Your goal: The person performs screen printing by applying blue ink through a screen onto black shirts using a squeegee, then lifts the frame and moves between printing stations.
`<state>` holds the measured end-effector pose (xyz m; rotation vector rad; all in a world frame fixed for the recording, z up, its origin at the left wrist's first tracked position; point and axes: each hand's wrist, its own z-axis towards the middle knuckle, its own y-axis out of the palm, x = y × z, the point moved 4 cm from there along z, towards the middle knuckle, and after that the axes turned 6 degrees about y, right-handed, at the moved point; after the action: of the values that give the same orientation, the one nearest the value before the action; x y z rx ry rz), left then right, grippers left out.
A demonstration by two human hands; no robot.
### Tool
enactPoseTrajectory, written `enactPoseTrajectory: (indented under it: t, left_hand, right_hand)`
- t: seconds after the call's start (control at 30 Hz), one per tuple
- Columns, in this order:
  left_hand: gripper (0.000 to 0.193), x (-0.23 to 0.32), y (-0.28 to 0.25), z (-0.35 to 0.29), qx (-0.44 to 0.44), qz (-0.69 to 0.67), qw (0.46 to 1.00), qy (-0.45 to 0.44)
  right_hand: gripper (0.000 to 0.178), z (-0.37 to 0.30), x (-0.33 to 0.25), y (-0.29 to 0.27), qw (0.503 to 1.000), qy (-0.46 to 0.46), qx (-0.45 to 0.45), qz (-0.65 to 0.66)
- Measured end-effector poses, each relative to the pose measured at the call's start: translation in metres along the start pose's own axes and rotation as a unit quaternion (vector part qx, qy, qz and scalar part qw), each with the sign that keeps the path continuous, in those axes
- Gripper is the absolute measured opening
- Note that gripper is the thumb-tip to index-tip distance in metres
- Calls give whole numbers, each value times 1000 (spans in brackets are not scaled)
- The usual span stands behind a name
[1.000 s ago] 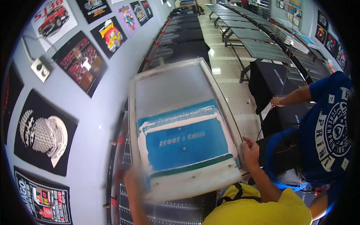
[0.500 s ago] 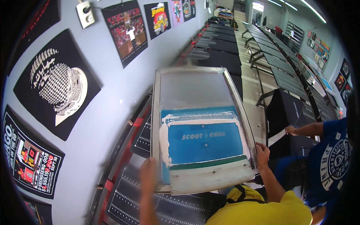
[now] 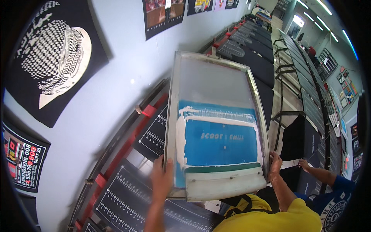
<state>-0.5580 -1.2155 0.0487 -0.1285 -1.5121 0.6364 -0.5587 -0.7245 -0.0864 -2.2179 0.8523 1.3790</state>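
Note:
I hold a metal-framed printing screen [image 3: 174, 81] between both hands, its far end pointing away from me. My left hand [image 3: 162, 174] grips the left rail near the close end, thumb on top. On the right rail my right hand [image 3: 274, 164] is closed at about the same height. The blue stencil [image 3: 216, 150] has pale lettering in its middle, and whitish-pink ink [image 3: 181, 139] rings it. Across the near end lies a wide, pale squeegee [image 3: 224, 183] with a green blade edge. What lies directly under the screen is hidden.
Black printing boards [image 3: 127, 193] with white scale marks line a red-and-dark rail [image 3: 102, 179] by the wall. Another person's blue sleeve [image 3: 343, 181] and hand [image 3: 305, 165] are at right, beside black fabric [image 3: 303, 135]. A second row of boards [image 3: 305, 77] runs beyond.
The view has swung, so the wall posters sit differently and the screen appears farther right. My left hand, blurred before, now shows clearly on the rail. The other person appears lower at the right.

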Motion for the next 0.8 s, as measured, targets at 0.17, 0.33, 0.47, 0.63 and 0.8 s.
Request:
enactPoseTrajectory:
  t: [0.17,0.33,0.47,0.63,0.8]
  left_hand:
    - [43,21,18,12,5,7,1000,-24]
    - [42,23,38,15,20,30,999,-29]
    - [39,41,57,18,33,29,999,-26]
    - [38,74,82,18,50,4,997,-58]
    - [43,94,107,22,67,33,995,-61]
  right_hand:
    - [50,45,-5,1,999,-9,9,-42]
    - [51,88,-9,3,998,-27,-9,-49]
    - [51,119,-19,8,998,-33,-40,-27]
    - [48,157,-32,14,996,-37,-75,-32]
    - [39,185,-46,26,996,-31,-80,-27]
